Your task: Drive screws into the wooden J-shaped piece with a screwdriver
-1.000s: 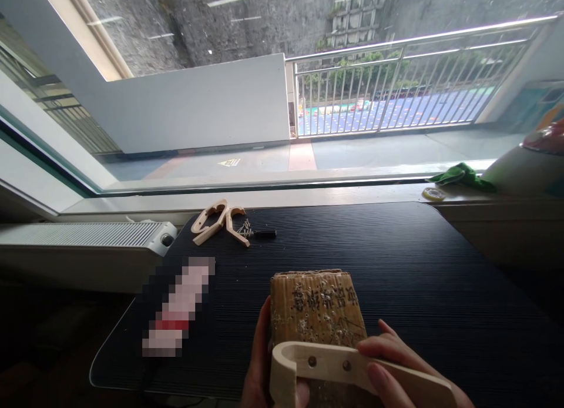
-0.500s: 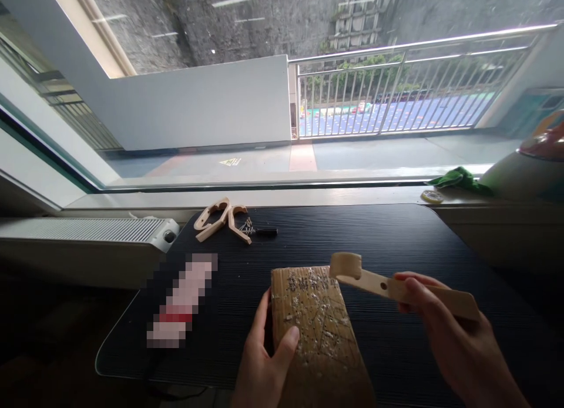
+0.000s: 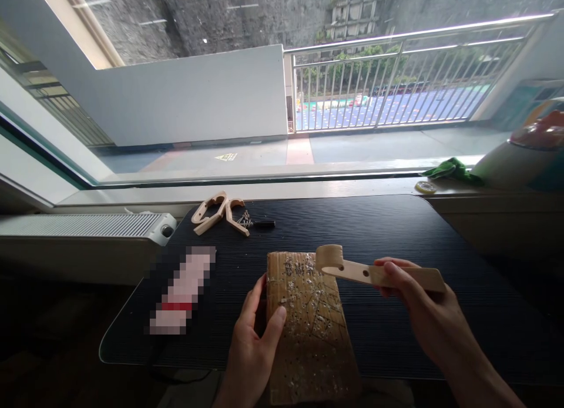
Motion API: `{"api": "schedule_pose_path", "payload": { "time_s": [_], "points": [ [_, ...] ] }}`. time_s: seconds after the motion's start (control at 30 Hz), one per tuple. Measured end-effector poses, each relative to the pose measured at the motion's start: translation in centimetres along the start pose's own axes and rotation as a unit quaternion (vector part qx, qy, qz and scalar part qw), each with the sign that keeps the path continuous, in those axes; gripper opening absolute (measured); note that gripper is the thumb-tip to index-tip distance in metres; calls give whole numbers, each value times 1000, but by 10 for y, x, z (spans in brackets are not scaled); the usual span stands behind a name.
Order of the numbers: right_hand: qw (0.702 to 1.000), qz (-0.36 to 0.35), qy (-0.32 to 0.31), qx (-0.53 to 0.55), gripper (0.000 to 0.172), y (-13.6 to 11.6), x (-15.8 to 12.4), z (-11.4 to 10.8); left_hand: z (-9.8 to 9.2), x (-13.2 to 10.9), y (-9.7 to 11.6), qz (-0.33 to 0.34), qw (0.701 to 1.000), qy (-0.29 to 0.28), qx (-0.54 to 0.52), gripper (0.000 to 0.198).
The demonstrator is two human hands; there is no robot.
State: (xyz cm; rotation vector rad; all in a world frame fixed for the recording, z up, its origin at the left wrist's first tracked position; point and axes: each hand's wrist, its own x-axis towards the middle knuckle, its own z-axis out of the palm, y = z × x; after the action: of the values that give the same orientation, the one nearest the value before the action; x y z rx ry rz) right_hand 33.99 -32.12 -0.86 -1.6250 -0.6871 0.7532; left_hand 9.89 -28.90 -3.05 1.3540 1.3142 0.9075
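Left hand (image 3: 254, 337) clasps cardboard (image 3: 311, 328), probably steadying it; right hand (image 3: 425, 308) grips a wooden hook (image 3: 355, 271), curl (image 3: 329, 256) beyond fingertips (likely for clearance).

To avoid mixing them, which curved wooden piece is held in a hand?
The curved wooden piece in the right hand; the other pieces lie at the far left corner of the black table.
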Motion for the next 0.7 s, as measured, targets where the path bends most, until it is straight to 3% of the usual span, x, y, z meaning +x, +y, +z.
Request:
{"api": "schedule_pose_path", "payload": {
  "time_s": [0.13, 0.3, 0.43, 0.57, 0.7],
  "points": [
    [996, 0, -71, 58, 34, -4, 10, 15, -3, 8, -5, 19, 997, 4, 80, 53],
    [990, -25, -138, -4, 36, -15, 19, 41, -17, 22, -6, 99, 969, 28, 226, 41],
    [989, -22, -140, -44, 33, -21, 16, 60, -32, 29, 12, 158, 961, 79, 214, 35],
    [987, -28, -146, -63, 29, -21, 9, 72, -37, 36, 28, 175, 968, 29, 176, 42],
    [982, -48, -169, -68, 26, -24, 4, 77, -34, 49, 31, 183, 970, -14, 159, 35]
  ]
}}
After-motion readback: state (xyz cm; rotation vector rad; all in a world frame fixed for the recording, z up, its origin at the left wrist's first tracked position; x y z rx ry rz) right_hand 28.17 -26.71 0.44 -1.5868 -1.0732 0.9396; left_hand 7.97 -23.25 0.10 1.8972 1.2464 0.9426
